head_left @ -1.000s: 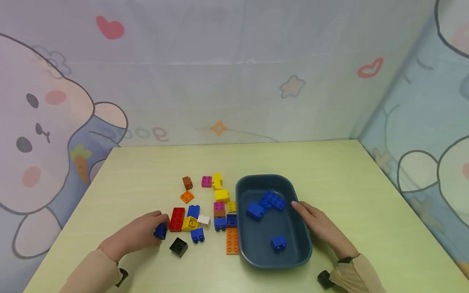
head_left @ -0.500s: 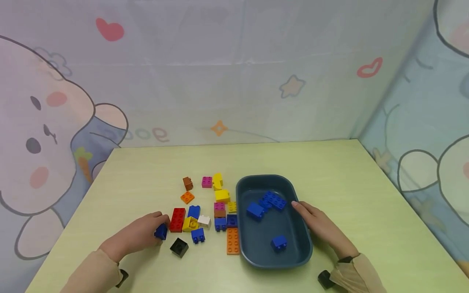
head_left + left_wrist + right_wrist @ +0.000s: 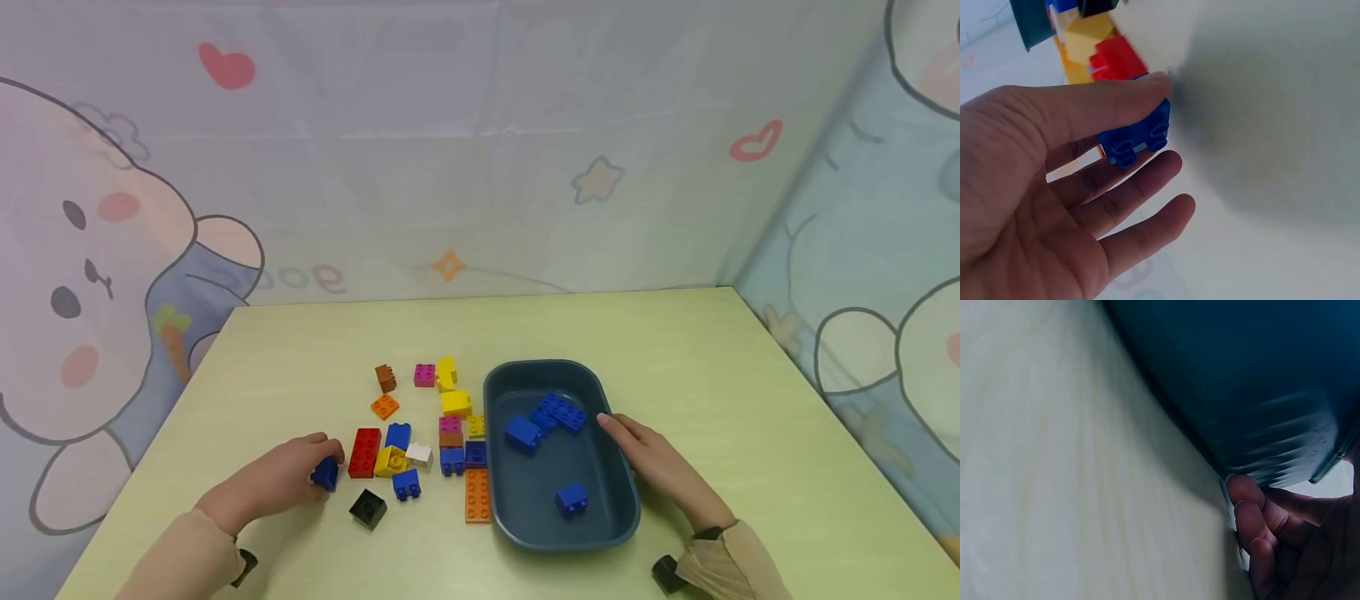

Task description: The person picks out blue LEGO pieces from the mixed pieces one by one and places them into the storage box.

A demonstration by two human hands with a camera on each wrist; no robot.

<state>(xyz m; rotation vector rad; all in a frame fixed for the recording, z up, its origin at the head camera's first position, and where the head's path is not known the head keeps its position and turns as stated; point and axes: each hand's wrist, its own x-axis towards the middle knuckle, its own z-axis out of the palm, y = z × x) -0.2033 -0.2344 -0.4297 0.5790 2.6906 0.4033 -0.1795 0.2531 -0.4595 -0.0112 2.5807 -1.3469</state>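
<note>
Left hand lifting one blue brick clear of the pile

Over the last second the left hand (image 3: 281,482) is drawing slightly back toward the person, with the small blue brick (image 3: 326,473) pinched between thumb and fingers (image 3: 1147,134) (two round studs showing, glossy hard plastic); it sits just left of the red brick (image 3: 365,452), so the pick looks made and not yet carried over. The right hand (image 3: 656,467) is staying put, fingers curled under the rim of the smooth dark-blue tray (image 3: 622,467), steadying it. Three blue bricks are lying inside; the mixed blocks are resting on the pale yellow-green table (image 3: 300,350).
</note>
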